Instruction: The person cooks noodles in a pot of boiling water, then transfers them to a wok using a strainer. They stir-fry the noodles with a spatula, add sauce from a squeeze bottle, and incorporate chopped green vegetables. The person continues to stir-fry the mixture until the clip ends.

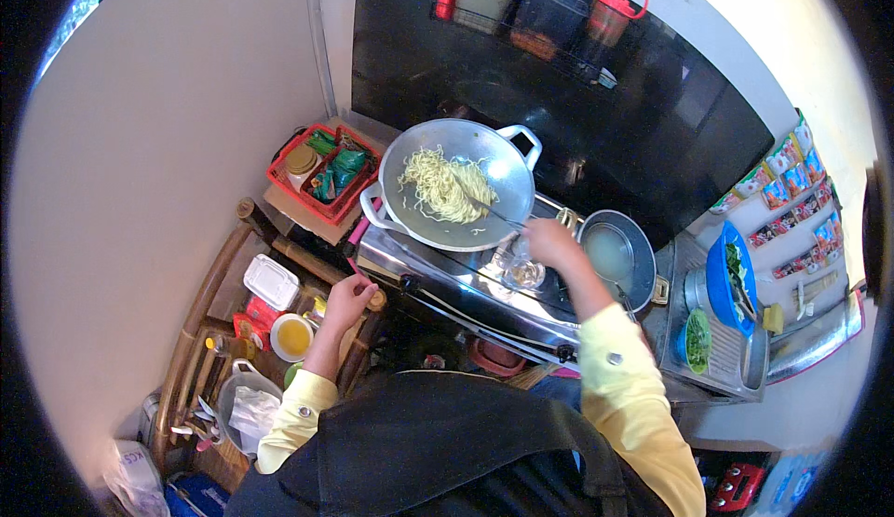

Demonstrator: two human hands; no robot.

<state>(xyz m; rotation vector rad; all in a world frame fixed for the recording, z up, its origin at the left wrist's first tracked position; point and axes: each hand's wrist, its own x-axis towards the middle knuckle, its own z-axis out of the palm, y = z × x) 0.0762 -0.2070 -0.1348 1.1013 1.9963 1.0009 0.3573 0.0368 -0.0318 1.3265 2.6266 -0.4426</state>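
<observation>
A large silver wok (pixel 513 168) with two loop handles sits on the left side of a gas stove (pixel 447 276). Pale yellow noodles (pixel 447 188) lie heaped in it. My right hand (pixel 552 241) grips the handle of a metal cooking utensil (pixel 497 214), whose far end is buried in the noodles. By the stove's front left corner is my left hand (pixel 350 302), raised above the end of a bamboo bench (pixel 202 300). Its fingers are bent near the thumb, and I cannot see whether anything is between them.
A pan of cloudy liquid (pixel 607 255) stands right of my right forearm. Further right, a blue bowl of greens (pixel 730 279) and a smaller bowl (pixel 697 341) sit at the sink (pixel 751 370). A red basket (pixel 335 209) flanks the wok; a bowl of yellow liquid (pixel 291 337) rests on the bench.
</observation>
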